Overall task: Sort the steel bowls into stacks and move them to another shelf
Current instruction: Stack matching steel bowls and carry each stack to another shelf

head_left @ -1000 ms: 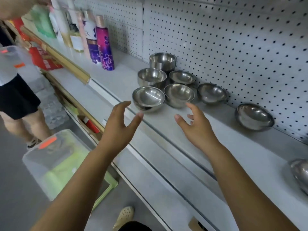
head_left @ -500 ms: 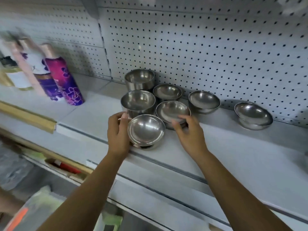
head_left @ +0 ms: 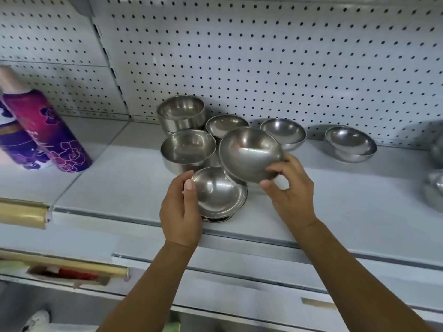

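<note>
On the white shelf (head_left: 119, 183), the right hand (head_left: 290, 188) pinched a tilted bowl (head_left: 249, 152), raised just above the front bowl (head_left: 218, 192), whose nine o'clock rim the left hand (head_left: 179, 212) gripped. Other bowls (head_left: 188, 147) clustered behind at twelve o'clock, and a seemingly nested pair (head_left: 351, 144) sat at two. Sorting looked barely begun.

My right hand (head_left: 290, 195) has lifted the shallow round steel bowl (head_left: 249, 152) off the pale grey shelf (head_left: 119, 188), and I now hold it tilted over the small footed steel bowl (head_left: 218, 195) in front. My left hand (head_left: 181, 212), open in the air a second ago, now grips that front bowl's left rim.
</note>
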Tool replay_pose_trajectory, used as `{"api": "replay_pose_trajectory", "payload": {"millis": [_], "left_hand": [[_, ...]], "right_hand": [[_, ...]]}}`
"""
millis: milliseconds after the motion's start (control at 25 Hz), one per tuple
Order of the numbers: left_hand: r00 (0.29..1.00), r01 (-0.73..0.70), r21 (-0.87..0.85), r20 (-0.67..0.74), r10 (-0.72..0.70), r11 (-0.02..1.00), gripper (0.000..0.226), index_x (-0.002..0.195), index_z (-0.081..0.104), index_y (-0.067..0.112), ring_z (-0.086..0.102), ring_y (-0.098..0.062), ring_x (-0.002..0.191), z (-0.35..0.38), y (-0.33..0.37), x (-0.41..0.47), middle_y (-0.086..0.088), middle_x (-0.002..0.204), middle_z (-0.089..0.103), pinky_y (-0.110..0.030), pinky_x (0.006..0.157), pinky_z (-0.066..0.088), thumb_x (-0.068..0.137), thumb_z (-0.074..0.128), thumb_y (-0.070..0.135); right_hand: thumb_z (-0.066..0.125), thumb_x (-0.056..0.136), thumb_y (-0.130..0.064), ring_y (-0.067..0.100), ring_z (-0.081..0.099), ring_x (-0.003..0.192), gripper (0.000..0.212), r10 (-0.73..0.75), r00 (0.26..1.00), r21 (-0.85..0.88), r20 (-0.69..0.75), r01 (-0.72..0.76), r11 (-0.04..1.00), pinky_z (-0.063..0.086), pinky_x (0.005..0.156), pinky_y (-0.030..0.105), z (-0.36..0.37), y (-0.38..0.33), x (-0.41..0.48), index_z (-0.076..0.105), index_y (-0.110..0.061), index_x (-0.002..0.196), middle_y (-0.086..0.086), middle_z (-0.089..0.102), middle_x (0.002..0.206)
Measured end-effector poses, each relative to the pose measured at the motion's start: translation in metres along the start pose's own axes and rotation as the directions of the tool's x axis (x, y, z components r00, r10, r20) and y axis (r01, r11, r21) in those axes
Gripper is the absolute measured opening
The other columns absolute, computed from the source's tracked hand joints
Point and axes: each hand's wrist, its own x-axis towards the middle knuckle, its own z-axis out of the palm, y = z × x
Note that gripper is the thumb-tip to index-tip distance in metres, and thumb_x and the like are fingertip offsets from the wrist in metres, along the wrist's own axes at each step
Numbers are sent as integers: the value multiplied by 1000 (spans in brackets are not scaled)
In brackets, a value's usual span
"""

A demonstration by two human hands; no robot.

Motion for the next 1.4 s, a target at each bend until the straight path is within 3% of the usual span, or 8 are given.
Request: {"api": "replay_pose_trajectory", "payload": {"millis": [160,560,680,840,960,1040,1200,1400], "left_hand": [[1000,-25,46,0,25,999,62,128,66,19,65,-8,110,1,0,-3,9,118,72,-41,92,55,102,26,58],[996,-88,206,-11,92,975,62,133,65,25,57,0,92,6,-2,-7,9,107,73,-1,76,38,106,14,48],[994,-96,214,-21,103,972,61,134,64,23,61,-8,92,7,-3,-7,6,106,74,-5,74,39,107,14,44],[995,-68,252,-47,83,965,67,142,57,15,68,-20,103,7,-3,-9,-1,119,74,-25,78,46,105,13,50],[989,-132,210,-31,142,969,70,143,55,8,62,-17,115,5,-3,-12,-6,133,68,-21,88,47,106,17,54],[979,-204,193,33,202,960,78,146,51,6,59,-16,121,2,-2,-12,-8,141,63,-15,92,45,105,16,62],[957,-264,159,169,238,951,92,153,39,8,55,-26,135,-3,-4,-11,-8,149,54,-34,102,48,95,28,78],[952,-261,199,213,218,944,113,160,25,12,46,-24,144,-3,1,-9,-5,159,43,-36,101,46,78,49,86]], "right_hand": [[56,94,-63,6,59,108,54,-233,967,53,107,228,972,46,95,15,3,-3,-5,64,-10,100,14,58,120],[48,94,-71,18,65,112,74,-159,950,-62,269,181,981,51,100,25,7,1,-8,72,-5,118,10,69,121],[46,96,-70,17,65,117,76,-131,933,-85,335,168,982,50,103,26,7,-2,-6,67,-4,129,2,67,129],[46,96,-70,12,64,114,74,-44,916,-39,399,65,997,49,101,21,6,-5,-7,48,-16,148,-9,60,131],[47,98,-66,6,64,117,70,-51,918,2,393,54,999,50,101,23,6,-7,-8,42,-19,149,-9,61,134],[46,101,-60,9,66,118,67,-40,946,14,322,38,999,52,100,26,4,-8,-7,47,-10,146,-1,64,136],[52,101,-46,11,68,107,49,145,984,-92,105,-135,987,56,88,30,6,-5,0,55,-12,137,-1,70,124],[63,97,-49,23,60,112,62,499,865,-281,-52,-492,824,53,95,41,-2,17,22,39,-27,150,9,58,128]]}}
